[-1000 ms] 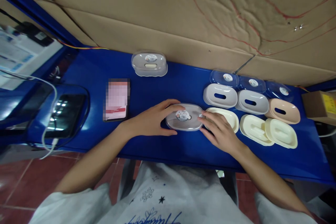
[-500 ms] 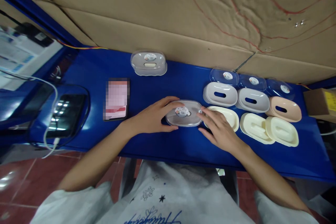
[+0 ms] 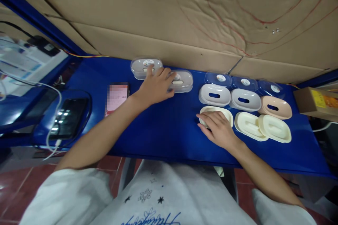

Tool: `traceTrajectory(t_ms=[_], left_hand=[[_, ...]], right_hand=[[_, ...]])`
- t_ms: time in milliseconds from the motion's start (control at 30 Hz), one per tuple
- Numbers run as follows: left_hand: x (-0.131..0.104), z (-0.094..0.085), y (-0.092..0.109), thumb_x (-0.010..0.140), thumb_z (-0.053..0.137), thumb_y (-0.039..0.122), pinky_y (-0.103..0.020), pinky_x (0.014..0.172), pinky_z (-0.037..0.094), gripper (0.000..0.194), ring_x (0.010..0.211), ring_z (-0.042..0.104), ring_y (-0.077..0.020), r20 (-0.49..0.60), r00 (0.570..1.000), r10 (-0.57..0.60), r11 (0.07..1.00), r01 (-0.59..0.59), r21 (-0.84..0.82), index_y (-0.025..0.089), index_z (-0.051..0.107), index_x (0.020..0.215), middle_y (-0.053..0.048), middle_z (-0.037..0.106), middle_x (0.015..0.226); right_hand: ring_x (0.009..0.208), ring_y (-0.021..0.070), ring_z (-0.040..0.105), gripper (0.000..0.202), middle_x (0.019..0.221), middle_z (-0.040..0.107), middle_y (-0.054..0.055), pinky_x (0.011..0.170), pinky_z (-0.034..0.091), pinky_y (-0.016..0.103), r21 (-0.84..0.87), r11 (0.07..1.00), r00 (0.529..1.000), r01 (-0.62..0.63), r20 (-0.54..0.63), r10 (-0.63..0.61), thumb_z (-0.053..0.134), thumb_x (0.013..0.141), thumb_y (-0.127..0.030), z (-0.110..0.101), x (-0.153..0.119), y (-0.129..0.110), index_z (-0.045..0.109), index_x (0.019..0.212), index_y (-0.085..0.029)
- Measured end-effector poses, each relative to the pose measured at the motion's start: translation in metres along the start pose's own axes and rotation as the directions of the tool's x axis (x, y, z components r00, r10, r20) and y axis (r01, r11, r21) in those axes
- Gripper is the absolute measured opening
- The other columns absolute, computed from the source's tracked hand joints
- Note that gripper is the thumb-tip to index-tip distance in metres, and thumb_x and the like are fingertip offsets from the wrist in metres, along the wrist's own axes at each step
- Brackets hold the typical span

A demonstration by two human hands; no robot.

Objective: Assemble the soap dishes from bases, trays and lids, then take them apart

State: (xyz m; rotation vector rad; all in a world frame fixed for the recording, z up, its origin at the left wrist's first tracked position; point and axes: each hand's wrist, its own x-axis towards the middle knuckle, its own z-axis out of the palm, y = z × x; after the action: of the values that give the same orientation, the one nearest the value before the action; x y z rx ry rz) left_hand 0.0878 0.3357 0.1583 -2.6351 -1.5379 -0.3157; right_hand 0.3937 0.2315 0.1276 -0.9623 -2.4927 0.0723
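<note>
lidded box (image 3: 185,86), one: pale grey body under a clear domed lid, whitish label on top, cream piece showing in the slot; stands to the right of the pink-screened phone (image 3: 117,95) and slightly farther back.
second lidded box (image 3: 139,72), one: same pattern; behind the phone, a little to its right.
left hand (image 3: 155,88): fingers spread, over the left end of the first box; grip or release cannot be told, the fingers being blurred.
right hand (image 3: 220,130): loosely curved, unclenched, over a cream tray (image 3: 227,114), well to the phone's right; contact cannot be told.
obscured: first box's left end and part of its label, by fingers; second box's front right, likewise; the tray's near left part, by the hand; the phone's lower part, by the left forearm (image 3: 116,123). label print too small to read.
</note>
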Motion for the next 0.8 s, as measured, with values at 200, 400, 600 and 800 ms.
traceTrajectory(t_ms=[200,400,600,800], left_hand=[[0.025,0.010,-0.020,0.107,0.047,0.045,-0.071,0.122,0.020,0.058,0.133,0.053,-0.0357,0.005,0.998,-0.060,0.997,0.060,0.053,0.013,0.049,0.155,-0.017,0.057,0.152],[0.022,0.017,-0.020,0.107,0.044,0.037,-0.069,0.125,0.018,0.056,0.143,0.049,-0.0361,-0.027,0.994,-0.109,0.994,0.109,-0.007,0.020,0.046,0.160,-0.015,0.051,0.163],[0.000,0.018,0.002,0.105,0.051,0.045,-0.078,0.126,0.009,0.066,0.159,0.033,-0.0468,-0.050,0.948,-0.313,0.949,0.311,-0.049,0.025,0.041,0.167,-0.021,0.033,0.176],[-0.013,0.029,-0.006,0.106,0.047,0.062,-0.086,0.120,0.016,0.075,0.166,0.014,-0.0518,-0.007,0.898,-0.441,0.892,0.437,-0.114,0.024,0.036,0.170,-0.026,0.024,0.178]], right_hand=[[0.081,0.0205,0.072,0.011,0.090,0.080,0.003,0.081,0.047,0.038,-0.044,0.998,0.994,-0.051,-0.094,0.046,0.062,0.106,-0.019,-0.006,-0.001,-0.001,0.070,0.098,-0.020],[0.082,0.0198,0.073,0.010,0.094,0.082,0.004,0.082,0.047,0.038,-0.018,1.000,0.999,-0.013,-0.043,0.012,0.064,0.106,-0.020,-0.003,-0.003,-0.003,0.071,0.100,-0.020],[0.103,0.0219,0.076,0.012,0.106,0.081,0.006,0.097,0.052,0.040,0.101,0.992,0.997,0.073,0.021,-0.075,0.063,0.107,-0.021,0.000,-0.003,-0.003,0.072,0.114,-0.019],[0.124,0.0242,0.073,0.024,0.130,0.078,0.011,0.109,0.055,0.046,0.160,0.979,0.985,0.130,0.091,-0.145,0.057,0.105,-0.011,0.002,-0.003,-0.004,0.075,0.118,-0.019]])
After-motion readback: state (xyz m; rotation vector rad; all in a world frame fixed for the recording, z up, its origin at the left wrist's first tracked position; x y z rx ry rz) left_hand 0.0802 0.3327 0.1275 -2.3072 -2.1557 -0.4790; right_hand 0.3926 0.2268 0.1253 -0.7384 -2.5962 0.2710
